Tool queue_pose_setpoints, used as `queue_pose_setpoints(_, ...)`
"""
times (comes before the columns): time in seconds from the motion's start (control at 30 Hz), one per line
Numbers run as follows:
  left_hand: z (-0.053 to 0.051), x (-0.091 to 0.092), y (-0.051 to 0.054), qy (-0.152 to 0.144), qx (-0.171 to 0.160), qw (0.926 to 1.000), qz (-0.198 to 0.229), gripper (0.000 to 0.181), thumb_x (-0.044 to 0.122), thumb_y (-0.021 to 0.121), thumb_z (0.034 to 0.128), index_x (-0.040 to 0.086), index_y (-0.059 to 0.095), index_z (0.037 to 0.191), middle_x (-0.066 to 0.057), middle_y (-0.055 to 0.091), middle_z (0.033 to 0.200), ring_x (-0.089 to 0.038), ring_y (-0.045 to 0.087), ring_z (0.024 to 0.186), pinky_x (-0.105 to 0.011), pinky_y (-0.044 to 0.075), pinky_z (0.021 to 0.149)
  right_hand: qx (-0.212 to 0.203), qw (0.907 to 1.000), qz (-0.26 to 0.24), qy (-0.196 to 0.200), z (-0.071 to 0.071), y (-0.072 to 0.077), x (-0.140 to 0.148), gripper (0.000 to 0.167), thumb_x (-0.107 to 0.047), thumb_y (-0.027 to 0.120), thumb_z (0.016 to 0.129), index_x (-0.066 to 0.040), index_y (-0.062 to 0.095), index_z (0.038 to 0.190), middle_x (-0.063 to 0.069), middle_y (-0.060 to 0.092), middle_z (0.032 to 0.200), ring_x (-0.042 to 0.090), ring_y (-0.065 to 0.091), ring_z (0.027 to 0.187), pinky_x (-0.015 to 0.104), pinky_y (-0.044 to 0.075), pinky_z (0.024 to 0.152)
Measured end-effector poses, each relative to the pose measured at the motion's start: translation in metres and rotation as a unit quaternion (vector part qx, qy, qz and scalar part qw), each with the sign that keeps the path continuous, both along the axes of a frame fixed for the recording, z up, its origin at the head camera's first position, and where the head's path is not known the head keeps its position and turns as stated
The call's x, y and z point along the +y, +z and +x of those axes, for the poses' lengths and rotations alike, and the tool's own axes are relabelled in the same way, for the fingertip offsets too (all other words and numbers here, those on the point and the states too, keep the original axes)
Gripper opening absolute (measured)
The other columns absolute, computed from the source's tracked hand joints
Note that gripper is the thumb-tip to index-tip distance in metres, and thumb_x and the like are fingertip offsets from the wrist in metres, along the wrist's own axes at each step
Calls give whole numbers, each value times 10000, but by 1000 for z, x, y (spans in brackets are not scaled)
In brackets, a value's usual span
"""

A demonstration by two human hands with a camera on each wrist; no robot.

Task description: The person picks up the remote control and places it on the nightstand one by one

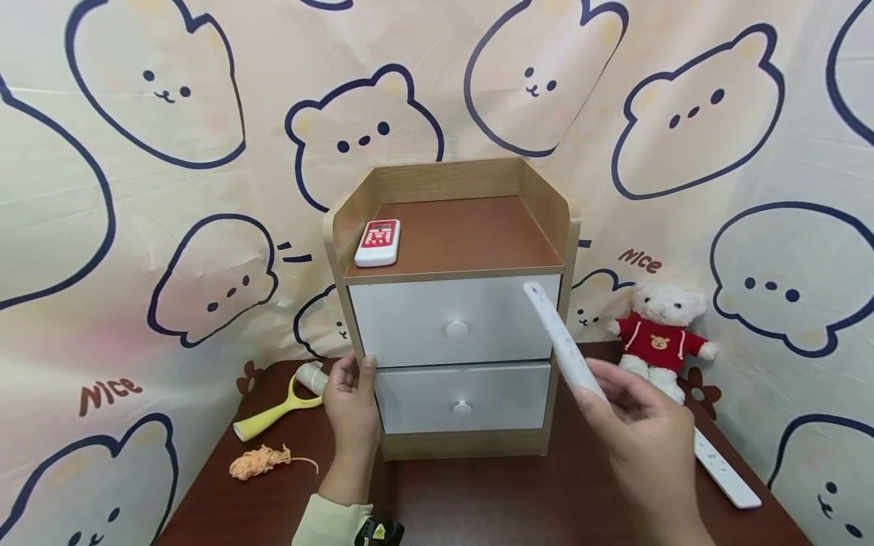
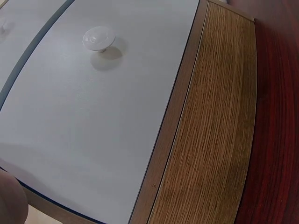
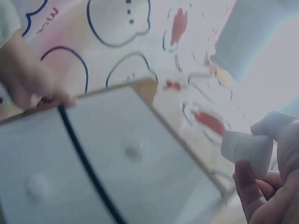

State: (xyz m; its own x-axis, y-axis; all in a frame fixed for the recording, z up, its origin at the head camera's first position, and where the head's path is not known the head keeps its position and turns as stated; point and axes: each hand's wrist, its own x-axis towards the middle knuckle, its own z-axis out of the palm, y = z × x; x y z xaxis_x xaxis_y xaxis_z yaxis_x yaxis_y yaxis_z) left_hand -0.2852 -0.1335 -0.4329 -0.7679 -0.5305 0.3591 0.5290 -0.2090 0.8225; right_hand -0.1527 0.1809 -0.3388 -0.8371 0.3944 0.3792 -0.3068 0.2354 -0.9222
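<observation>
A small wooden drawer cabinet (image 1: 464,446) with two white drawers stands in the middle of the table. At its left side my left hand (image 1: 353,417) holds the edge, thumb at the front; some of its fingers are hidden. In the left wrist view, a round white knob (image 2: 99,38) shows on a drawer front. My right hand (image 1: 645,436) grips a long, slim white bar (image 1: 556,330), its far end in front of the upper drawer. The right wrist view shows the rounded end of this bar (image 3: 247,148) between thumb and fingers; its exact kind is unclear.
A red-and-white calculator (image 1: 378,243) lies on the cabinet top. To the left are a yellow-handled tool (image 1: 273,417), a whitish roll (image 1: 312,377) and orange yarn (image 1: 259,461). At right sit a white teddy bear (image 1: 658,341) and another white bar (image 1: 727,468).
</observation>
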Motion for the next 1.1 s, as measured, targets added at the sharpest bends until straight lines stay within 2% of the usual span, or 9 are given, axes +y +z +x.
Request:
queue_pose_setpoints(0.17,1,-1,-1,-25,-85,10000,7,278,58,746,1034,-28,673,1288,46,747,1148,-70,679,1153,-157,559,955,816,9947,544,300,-18,42,-34,247,-206,884,927,-131,855,1161,32,833,989,106,767,832,191,633,745)
queue_pose_setpoints(0.27,1,-1,-2,-20,-156,9999,30,285,53,743,1035,-31,667,1297,46,741,1146,-68,671,1162,-153,555,960,1008,9879,1140,302,-32,66,-51,275,-330,869,932,-169,860,1154,44,836,982,132,767,804,249,645,701)
queue_pose_setpoints(0.37,1,-2,-2,2,-208,9998,47,281,55,749,1033,-23,670,1291,47,734,1133,-71,666,1159,-153,555,958,1139,9793,1640,330,-49,89,-69,332,-399,854,926,-157,856,1153,42,838,991,178,776,816,347,663,694)
queue_pose_setpoints(0.43,1,-2,-1,11,-222,9997,40,282,63,756,1030,-14,674,1289,51,736,1133,-74,668,1156,-157,560,954,1139,9715,2062,257,-62,104,-81,376,-437,834,928,-140,852,1158,41,840,1004,184,773,835,369,658,703)
queue_pose_setpoints(0.53,1,-2,0,10,-233,9997,21,303,76,765,1028,-13,674,1303,55,743,1144,-80,670,1160,-161,565,953,912,9574,2740,69,-84,124,-98,423,-476,806,926,-108,849,1129,52,841,1002,206,756,844,358,622,683)
queue_pose_setpoints(0.63,0,-1,-1,15,-213,9998,31,311,71,769,1024,-17,676,1307,61,753,1146,-82,675,1157,-163,567,950,448,9380,3436,-119,-105,142,-114,449,-520,770,927,-104,849,1075,42,826,943,221,698,817,340,538,632)
queue_pose_setpoints(0.83,0,1,0,-15,-83,10000,48,289,52,769,1019,-21,681,1285,49,763,1153,-99,685,1151,-180,574,942,-209,9007,4327,-320,-139,159,-142,438,-488,732,941,-100,718,737,31,626,634,223,610,681,299,426,578)
queue_pose_setpoints(0.9,0,1,0,-9,-69,10000,56,290,53,773,1016,-22,684,1282,41,766,1159,-104,690,1158,-184,578,944,-282,8932,4473,-367,-148,160,-149,434,-467,740,942,-88,693,736,38,603,626,223,615,671,289,429,569)
queue_pose_setpoints(1.1,1,-1,-2,31,-108,9999,55,319,82,789,1011,-24,692,1295,17,772,1187,-117,693,1169,-186,577,944,-425,8799,4712,-446,-162,157,-164,416,-459,734,964,-73,737,809,42,663,673,220,644,700,285,484,572)
